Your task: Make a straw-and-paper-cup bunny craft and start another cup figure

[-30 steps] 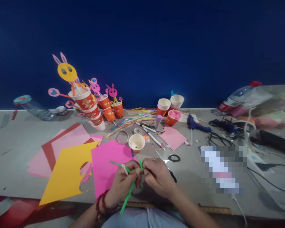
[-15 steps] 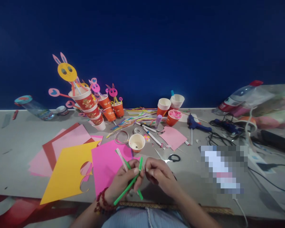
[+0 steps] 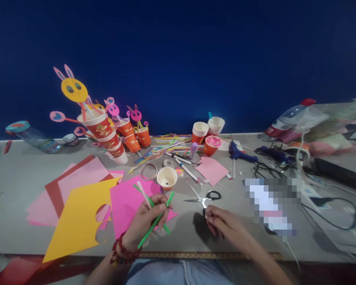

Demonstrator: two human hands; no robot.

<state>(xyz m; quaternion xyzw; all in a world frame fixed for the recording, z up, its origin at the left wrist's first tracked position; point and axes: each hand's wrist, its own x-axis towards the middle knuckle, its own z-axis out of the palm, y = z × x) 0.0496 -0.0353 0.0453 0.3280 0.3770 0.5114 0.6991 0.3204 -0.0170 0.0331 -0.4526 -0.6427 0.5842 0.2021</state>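
My left hand [image 3: 148, 217] is closed around crossed green straws [image 3: 150, 230] and a whitish stick [image 3: 143, 193], above the magenta paper [image 3: 121, 202]. A red bead bracelet circles that wrist. Over the grey table, my right hand [image 3: 225, 222] has its fingers curled together; what they hold, if anything, is hidden. The fingertips are at the lower handle of the scissors [image 3: 202, 200], whose blades lie spread on the table. Whether they touch it I cannot tell. A white paper cup [image 3: 167, 178] with a small dark spot or hole in its base stands beyond my left hand.
Yellow paper [image 3: 74, 221] with cut-outs lies at left. Decorated rabbit cups [image 3: 102, 130] stand behind it. Loose straws [image 3: 166, 148], stacked cups [image 3: 199, 132] and a blue glue gun [image 3: 243, 154] are farther back. Cables [image 3: 267, 170] and a bottle [image 3: 287, 118] occupy the right.
My right hand has moved away from my left hand, rightward to the scissors' handle. The left hand still holds the straws and stick. The whole view has shifted slightly.
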